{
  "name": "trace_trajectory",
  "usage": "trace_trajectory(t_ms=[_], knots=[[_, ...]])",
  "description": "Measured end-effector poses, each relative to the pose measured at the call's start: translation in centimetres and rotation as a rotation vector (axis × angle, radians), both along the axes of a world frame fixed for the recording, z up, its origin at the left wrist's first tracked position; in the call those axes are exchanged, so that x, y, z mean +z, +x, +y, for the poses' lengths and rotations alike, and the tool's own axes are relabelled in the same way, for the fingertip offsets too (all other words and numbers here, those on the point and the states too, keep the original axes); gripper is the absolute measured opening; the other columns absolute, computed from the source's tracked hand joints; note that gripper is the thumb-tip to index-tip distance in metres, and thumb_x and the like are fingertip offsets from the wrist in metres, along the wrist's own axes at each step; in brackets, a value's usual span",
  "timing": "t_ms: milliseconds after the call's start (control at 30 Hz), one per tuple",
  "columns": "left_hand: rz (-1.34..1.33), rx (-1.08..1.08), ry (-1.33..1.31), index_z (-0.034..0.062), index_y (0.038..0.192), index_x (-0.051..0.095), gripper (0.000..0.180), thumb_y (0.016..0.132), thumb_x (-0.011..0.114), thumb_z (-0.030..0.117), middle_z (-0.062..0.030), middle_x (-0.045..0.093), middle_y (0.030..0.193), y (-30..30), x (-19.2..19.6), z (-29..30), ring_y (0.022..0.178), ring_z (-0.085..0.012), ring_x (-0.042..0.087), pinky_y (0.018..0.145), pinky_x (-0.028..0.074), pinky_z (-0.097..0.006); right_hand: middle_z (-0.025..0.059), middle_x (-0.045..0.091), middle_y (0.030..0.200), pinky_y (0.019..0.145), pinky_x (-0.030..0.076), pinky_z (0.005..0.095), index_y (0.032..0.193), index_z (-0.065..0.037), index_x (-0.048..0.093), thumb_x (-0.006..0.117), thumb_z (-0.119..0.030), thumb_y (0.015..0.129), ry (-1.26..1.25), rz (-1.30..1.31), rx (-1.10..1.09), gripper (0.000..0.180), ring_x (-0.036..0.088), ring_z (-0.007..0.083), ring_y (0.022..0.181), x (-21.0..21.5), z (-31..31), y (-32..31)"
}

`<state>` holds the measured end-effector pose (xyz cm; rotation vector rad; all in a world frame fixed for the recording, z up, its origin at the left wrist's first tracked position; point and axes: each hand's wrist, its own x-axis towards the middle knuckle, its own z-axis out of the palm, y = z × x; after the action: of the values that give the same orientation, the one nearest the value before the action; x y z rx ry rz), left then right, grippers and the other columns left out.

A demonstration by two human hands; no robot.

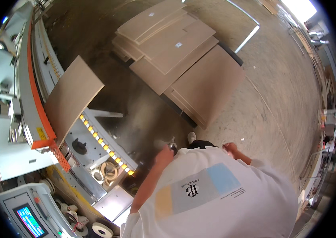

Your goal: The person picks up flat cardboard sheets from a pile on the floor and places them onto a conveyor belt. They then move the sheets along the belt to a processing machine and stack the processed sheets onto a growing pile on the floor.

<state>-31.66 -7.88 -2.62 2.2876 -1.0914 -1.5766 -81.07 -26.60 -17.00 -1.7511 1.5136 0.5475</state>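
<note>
My left hand [165, 154] is closed around a small dark and silvery metal tool [172, 146] in front of my white shirt. Its edges are smeared, so I cannot tell its exact kind. On the other side of my body, my right hand [229, 148] has its fingers curled; whatever may be in them is hidden. To my left, a brown board [74, 93] lies on the machine's feed side, by its orange-edged beam [37, 103]. Ahead on the floor is a spread stack of brown panels [176, 51], two bearing small white labels.
A row of yellow rollers [104, 142] edges the machine's support arm. Nearer on the left stand a control box with a lit screen [29, 220] and rolls of edging tape [102, 230]. A white floor frame [247, 39] lies beyond the panels.
</note>
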Motion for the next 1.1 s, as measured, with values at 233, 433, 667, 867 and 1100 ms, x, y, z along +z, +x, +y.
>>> trace_trajectory(t_ms=[233,433,667,867,1100], knots=[[-0.073,-0.171,-0.144,-0.0009,0.124,0.047,0.04,0.102,0.053,0.031,-0.0308,0.068,0.115,-6.7,1.4,-10.4,0.107,-0.0489,0.066,0.092,0.051,-0.056,0.0168,0.072,0.082,0.072,0.053,0.0437,0.078,-0.003,0.072,0.07,-0.024,0.087,-0.054,-0.614,-0.032,0.023,0.071,0.0277,0.078,-2.8,5.3,-4.5],[-0.111,-0.343,-0.159,-0.0016,0.117,0.049,0.035,0.101,0.053,0.029,-0.0309,0.069,0.111,-13.7,0.4,-15.5,0.106,-0.0486,0.067,0.091,0.052,-0.055,0.02,0.074,0.09,0.08,0.054,0.0406,0.087,-0.004,0.076,0.073,-0.022,0.087,0.008,-0.24,-0.145,0.018,0.073,0.0266,0.091,-7.3,3.3,-8.1],[-0.275,-0.253,-0.084,-0.0038,0.11,0.068,0.035,0.099,0.055,0.026,-0.03,0.069,0.115,-12.6,-9.0,-14.8,0.109,-0.0417,0.069,0.091,0.055,-0.051,0.0128,0.075,0.086,0.078,0.053,0.0388,0.078,-0.004,0.074,0.072,-0.018,0.089,0.238,-0.517,-0.689,0.018,0.071,0.0256,0.086,-2.1,2.8,-11.0],[-0.206,-0.109,0.173,-0.0024,0.109,0.072,0.039,0.099,0.057,0.032,-0.031,0.069,0.115,-10.3,-6.2,-9.4,0.109,-0.0404,0.069,0.089,0.055,-0.049,0.0138,0.075,0.089,0.074,0.052,0.0389,0.079,-0.006,0.074,0.072,-0.018,0.084,0.064,-0.552,-0.247,0.013,0.07,0.0294,0.083,-5.3,1.2,-13.5],[-0.311,0.161,-0.01,0.0013,0.129,0.055,0.054,0.102,0.053,0.048,-0.0317,0.069,0.113,-11.8,-2.9,-5.1,0.107,-0.0475,0.068,0.092,0.052,-0.055,0.0139,0.075,0.092,0.073,0.053,0.0404,0.083,-0.009,0.074,0.071,-0.021,0.084,-0.049,-0.762,0.211,0.013,0.07,0.0318,0.082,-7.2,-4.5,-11.3]])
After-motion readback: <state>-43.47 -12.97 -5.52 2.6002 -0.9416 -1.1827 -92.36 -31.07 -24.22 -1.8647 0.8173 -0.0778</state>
